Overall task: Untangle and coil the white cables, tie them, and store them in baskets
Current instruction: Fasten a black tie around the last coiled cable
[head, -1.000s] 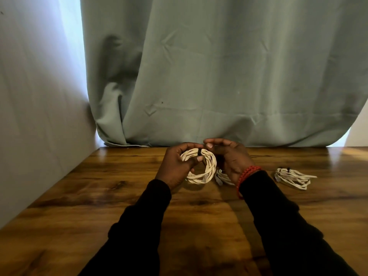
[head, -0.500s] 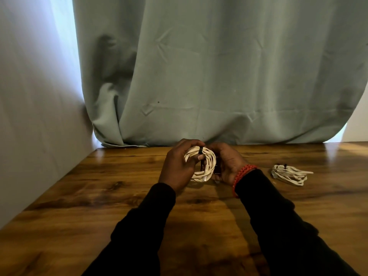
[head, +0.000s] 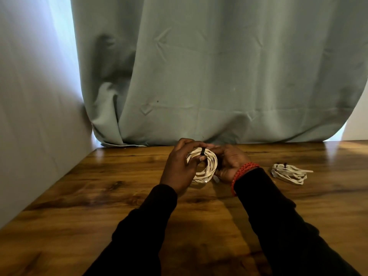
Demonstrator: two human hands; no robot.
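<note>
A coiled white cable (head: 207, 166) with a black tie (head: 203, 151) around its top is held upright just above the wooden table (head: 119, 196). My left hand (head: 179, 168) grips the coil's left side, thumb inside the loop. My right hand (head: 229, 162), with a red bead bracelet at the wrist, holds the coil's right side, its fingers reaching to the black tie. A cable plug hangs at the coil's lower part. A second coiled white cable (head: 289, 173) with a black tie lies flat on the table to the right.
A grey-green curtain (head: 219, 76) hangs behind the table's far edge. A pale wall (head: 35, 116) runs along the table's left side. No basket is in view.
The coil has turned more upright between my hands and both hands have closed in on it. The loose white cable seen earlier under my right hand is now mostly hidden.
</note>
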